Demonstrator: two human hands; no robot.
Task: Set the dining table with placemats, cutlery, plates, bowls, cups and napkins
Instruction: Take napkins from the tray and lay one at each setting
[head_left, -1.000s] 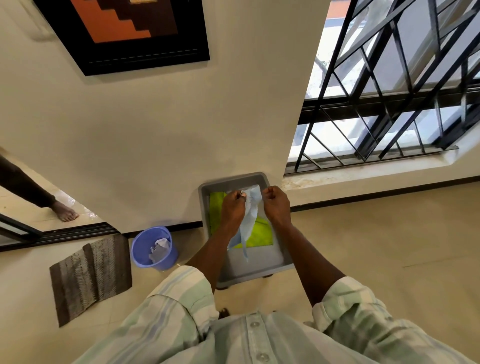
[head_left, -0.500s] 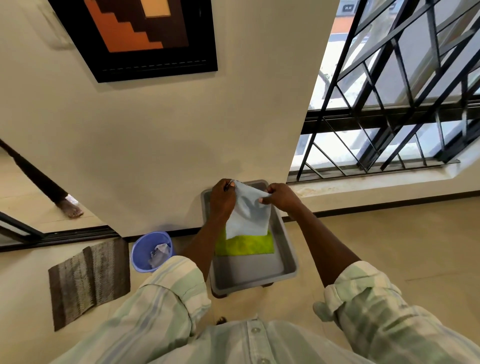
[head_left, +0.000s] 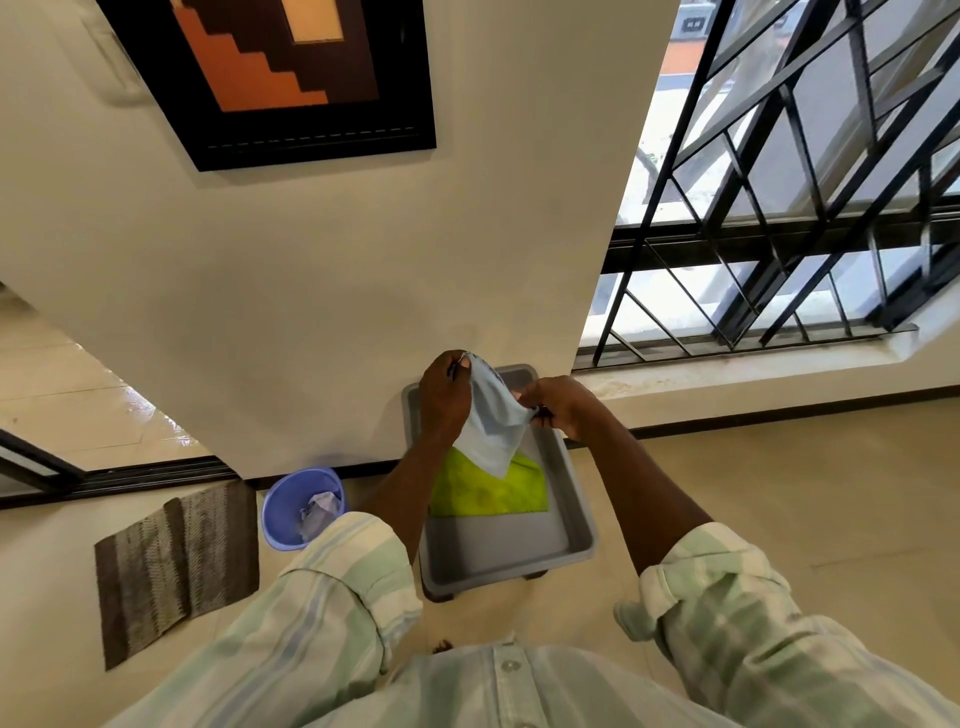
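**Napkin fetch: cloth held out over the tub, not yet at the table**

Step, as I read it: pulling a napkin from storage. Both hands hold a pale blue woven cloth napkin (head_left: 492, 421) above a grey rectangular plastic tub (head_left: 576, 499) on the floor by the wall. Left hand (head_left: 444, 397) pinches the upper corner; right hand (head_left: 561, 406) pinches the opposite edge. Cloth hangs between them, lower corner drooping over a lime-green folded cloth (head_left: 491, 491) lying flat in the tub, probably a second napkin or a mat.

Next move: fold or straighten the blue cloth, carry it to the dining table, which isn't in view. Green cloth likely goes too.

Vs 0.5 s ago: the cloth hung as a flatter sheet; now it's pulled into a taut diagonal with the right hand lower than the left. Tub and the round blue plastic waste bin (head_left: 301, 506) beside it haven't moved.
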